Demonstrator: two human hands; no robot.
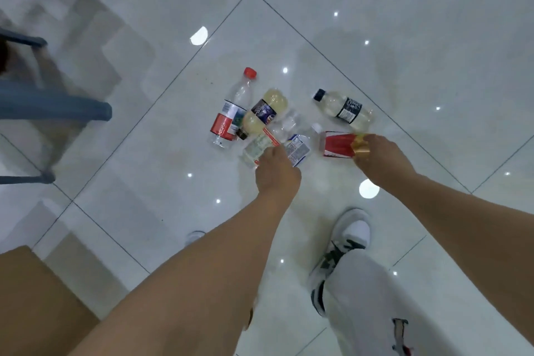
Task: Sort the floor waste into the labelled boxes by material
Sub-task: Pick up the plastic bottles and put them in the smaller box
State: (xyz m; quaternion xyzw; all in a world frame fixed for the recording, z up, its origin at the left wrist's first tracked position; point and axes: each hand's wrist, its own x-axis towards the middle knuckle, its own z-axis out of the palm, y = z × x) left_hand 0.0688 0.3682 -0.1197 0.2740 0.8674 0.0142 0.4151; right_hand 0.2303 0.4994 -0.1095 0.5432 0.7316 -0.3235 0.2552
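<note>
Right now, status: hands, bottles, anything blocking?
Left hand closing on clear bottle. Right hand gripping red-labelled bottle. Other bottles crowd the left pick. No boxes in view.

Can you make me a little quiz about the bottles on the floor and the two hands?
1. True or false: the red-capped bottle is standing upright.
2. What does the right hand touch: A the red-labelled bottle, B the dark-capped bottle, C the shoe?
3. The left hand reaches a ____ bottle.

Key: 1 false, it lies flat. 2 A. 3 clear.
</note>
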